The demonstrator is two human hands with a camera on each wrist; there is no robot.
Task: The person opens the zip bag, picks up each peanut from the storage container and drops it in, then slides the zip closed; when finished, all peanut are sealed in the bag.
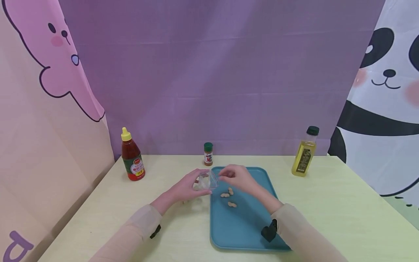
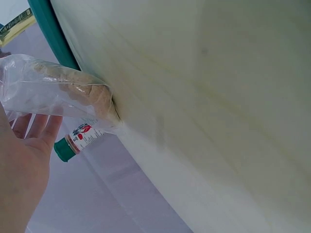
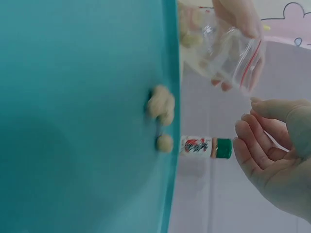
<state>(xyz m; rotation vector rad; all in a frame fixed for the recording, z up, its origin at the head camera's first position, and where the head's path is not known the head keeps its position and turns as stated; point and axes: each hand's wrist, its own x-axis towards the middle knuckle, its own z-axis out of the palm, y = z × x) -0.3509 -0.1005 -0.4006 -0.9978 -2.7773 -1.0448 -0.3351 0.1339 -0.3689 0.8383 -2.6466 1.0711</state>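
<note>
My left hand (image 1: 190, 185) grips a clear zip-seal bag (image 2: 34, 92) with a red seal line, thumb on the near side and fingers on the far side. Peanuts (image 2: 92, 94) lie bunched at the bottom of the bag, low over the table left of the tray. Just right of the bag's mouth is my right hand (image 3: 277, 145), fingers loosely bent and thumb tip right by the bag's edge; nothing shows between the fingers. Three peanuts (image 1: 232, 204) rest on the blue tray (image 1: 242, 229) below the right hand.
A small green-capped seasoning jar (image 1: 208, 154) stands behind the tray. At the back left is a ketchup bottle (image 1: 133, 160) with a yellow cap, and at the back right an oil bottle (image 1: 304, 156). A purple cloth (image 1: 209, 80) hangs behind the table.
</note>
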